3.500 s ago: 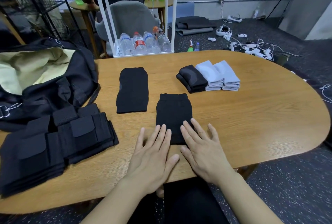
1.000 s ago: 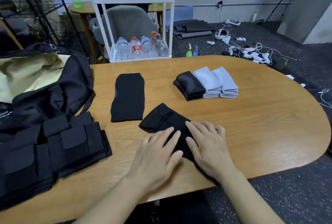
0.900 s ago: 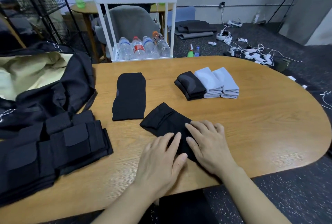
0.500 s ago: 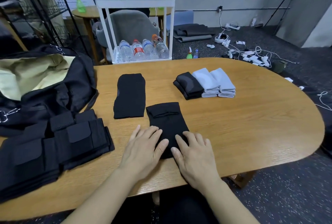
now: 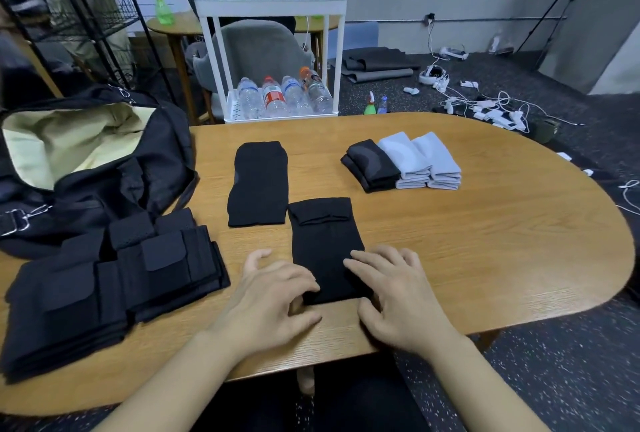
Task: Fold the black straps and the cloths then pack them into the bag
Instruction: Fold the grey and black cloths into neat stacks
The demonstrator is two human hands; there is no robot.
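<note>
Squared up since a second ago: black cloth (image 5: pixel 325 248), now lengthwise at table (image 5: pixel 485 241) front edge. My left hand (image 5: pixel 273 303) and right hand (image 5: pixel 398 296) bracket its near end, fingers curled, grip uncertain. Soft, light, limp; I judge near corners the hold. Bag (image 5: pixel 104 168) gapes left.

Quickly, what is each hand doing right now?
Left hand: open, fingertips touching the black cloth.
Right hand: open, fingers resting on the same cloth.
</note>
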